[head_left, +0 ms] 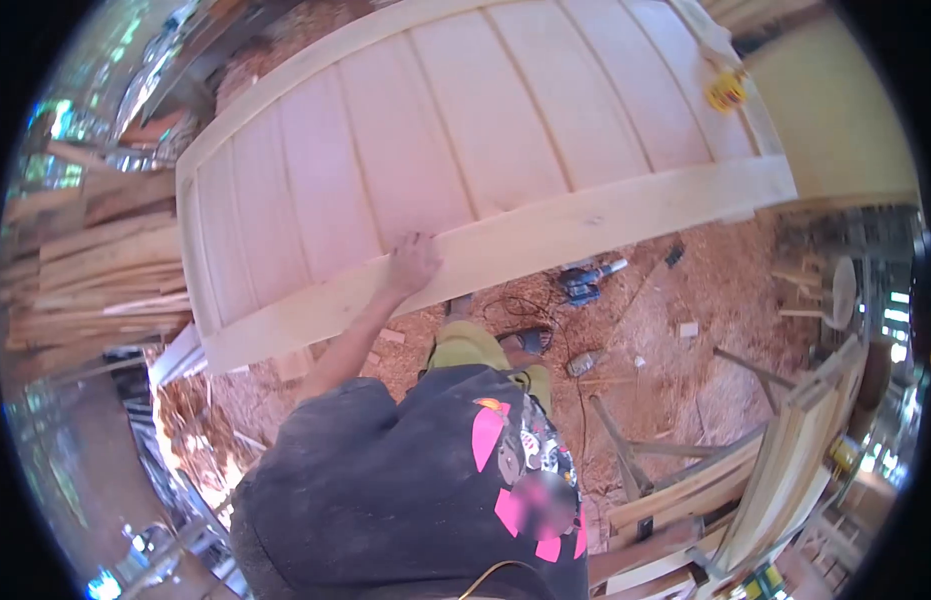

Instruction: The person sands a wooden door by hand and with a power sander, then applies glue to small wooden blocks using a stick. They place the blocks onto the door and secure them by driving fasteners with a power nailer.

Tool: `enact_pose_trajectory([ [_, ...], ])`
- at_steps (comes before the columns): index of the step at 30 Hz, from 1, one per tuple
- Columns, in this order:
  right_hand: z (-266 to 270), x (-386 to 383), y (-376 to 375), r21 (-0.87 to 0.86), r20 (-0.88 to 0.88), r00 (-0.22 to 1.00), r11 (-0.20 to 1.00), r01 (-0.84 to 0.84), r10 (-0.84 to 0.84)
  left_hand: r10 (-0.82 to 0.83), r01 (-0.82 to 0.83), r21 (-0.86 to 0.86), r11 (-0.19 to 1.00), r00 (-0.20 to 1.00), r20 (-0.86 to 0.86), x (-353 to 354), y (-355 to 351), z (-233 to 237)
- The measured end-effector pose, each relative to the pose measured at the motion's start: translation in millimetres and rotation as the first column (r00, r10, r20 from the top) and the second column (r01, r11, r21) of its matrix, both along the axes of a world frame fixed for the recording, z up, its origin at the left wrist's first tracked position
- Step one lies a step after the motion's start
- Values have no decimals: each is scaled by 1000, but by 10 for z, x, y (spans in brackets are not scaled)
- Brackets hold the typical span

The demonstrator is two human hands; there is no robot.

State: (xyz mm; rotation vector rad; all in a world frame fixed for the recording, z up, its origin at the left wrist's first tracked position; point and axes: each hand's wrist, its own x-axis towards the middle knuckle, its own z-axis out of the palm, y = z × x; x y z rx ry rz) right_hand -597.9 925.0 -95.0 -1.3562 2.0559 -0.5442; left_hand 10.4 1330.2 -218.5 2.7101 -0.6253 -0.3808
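I seem to steady the panel (485,130), left grip (415,262) on its near rail (565,228), right grip (682,534) by the boards (785,465), whether either clamps I can't tell; shifting likely needs both.

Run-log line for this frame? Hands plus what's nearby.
left hand: resting on framed wooden panel | right hand: near boards, contact unclear | blue power tool: on shavings-covered floor

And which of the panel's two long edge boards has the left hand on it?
The near long board, lower in the picture: the left hand lies on it, while the far long board, higher up, shows no hand.
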Motion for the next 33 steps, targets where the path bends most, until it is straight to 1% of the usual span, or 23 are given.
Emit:
enact_pose_trajectory([
  [2, -78, 786, -50, 20, 280, 955, 994, -109, 99, -20, 24, -113, 993, 999, 35, -170, 74, 126],
  [4, -107, 1625, -37, 42, 492, 846, 965, -259, 205, 16, -10, -128, 992, 999, 47, -287, 156, 291],
  [5, -122, 2092, 45, 44, 566, 784, 941, -337, 254, 17, -11, -132, 991, 999, 40, -423, 286, 377],
  [7, -102, 3259, 476, 50, 662, 673, 876, -479, 330, 65, -77, -119, 990, 993, -96, -131, 705, 241],
  [8, -292, 3736, 582, 16, 775, 545, 852, -523, 320, 101, -116, -99, 988, 984, -146, -67, 849, 199],
  [9, -201, 4230, 799, 17, 800, 506, 831, -557, 322, 122, -141, -113, 984, 980, -158, -68, 1087, 52],
  [11, 64, 4988, 1176, 65, 717, 522, 702, -710, 462, 50, -47, -25, 999, 990, 130, -264, 1657, -306],
  [13, 0, 5377, 1219, 21, 725, 264, 363, -931, 637, 272, -270, 69, 960, 962, -12, -395, 1916, 247],
  [15, -78, 5757, 1511, 54, 811, 130, 147, -988, 571, 461, -463, 57, 885, 887, 31, -592, 2392, 96],
  [17, -101, 5962, 1767, 59, 713, -3, -64, -996, 701, 712, -713, -41, 700, 693, 116, -815, 2699, 59],
  [18, -188, 6053, 1859, 40, 623, -94, -151, -988, 776, 834, -831, -97, 548, 534, 142, -957, 2780, 0],
  [19, -258, 6129, 1960, 43, 619, -108, -171, -984, 778, 921, -913, -153, 379, 355, 158, -1091, 2833, -49],
  [20, -315, 6217, 2059, -88, 392, -342, -335, -938, 854, 930, -921, -156, 358, 336, 151, -1193, 2909, -88],
  [21, -368, 6324, 2142, -174, 118, -534, -512, -841, 837, 991, -969, -219, 118, 101, 87, -1265, 2954, -133],
  [22, -356, 6420, 2218, -166, 113, -548, -528, -833, 829, 991, -958, -259, -128, -135, 9, -1314, 2916, -140],
  [23, -346, 6490, 2281, -139, -69, -602, -605, -784, 796, 989, -958, -246, -145, -150, 1, -1334, 2891, -172],
  [24, -360, 6549, 2328, -99, -246, -642, -677, -729, 727, 918, -894, -208, -397, -384, -103, -1252, 2849, -110],
  [25, -463, 6569, 2342, -133, -186, -624, -648, -749, 759, 781, -769, -146, -622, -596, -188, -1197, 2811, -126],
  [26, -568, 6552, 2299, -122, -177, -643, -665, -737, 745, 768, -758, -135, -639, -615, -179, -1251, 2822, -381],
  [27, -706, 6544, 2257, -133, -198, -668, -695, -707, 717, 810, -733, -355, -580, -470, -351, -1368, 2917, -793],
  [29, -867, 6515, 2230, -142, -198, -708, -735, -664, 678, 840, -641, -557, -529, -301, -451, -1395, 2976, -1101],
  [30, -867, 6466, 2204, -190, -126, -734, -742, -642, 667, 838, -660, -520, -543, -391, -380, -1343, 2948, -1177],
  [33, -874, 6496, 2112, -256, -17, -787, -764, -593, 617, 827, -705, -439, -558, -519, -217, -1240, 2819, -1196],
])
